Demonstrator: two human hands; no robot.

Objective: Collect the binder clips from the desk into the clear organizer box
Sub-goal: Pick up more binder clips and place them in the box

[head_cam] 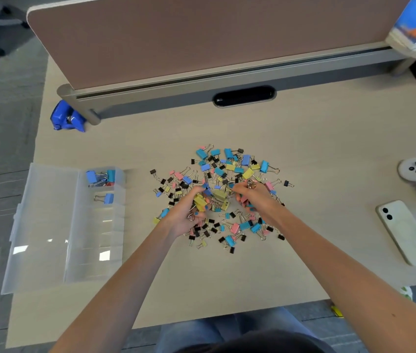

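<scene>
The scattered pile of small metal binder clips (223, 189) mixes sky blue, pale yellow, pink and black bodies with silver wire handles. The clear, frosted plastic organizer box (49, 225) shows blue clips and one red-orange clip in its top compartment, and a single blue clip in the next. The wooden desk top (316, 138) is pale beige with a faint grain. The fabric divider panel (201, 39) is dusty brown. A glossy tape dispenser (67, 119) is bright blue. A slim phone (406, 231) is pale mint-white.
</scene>
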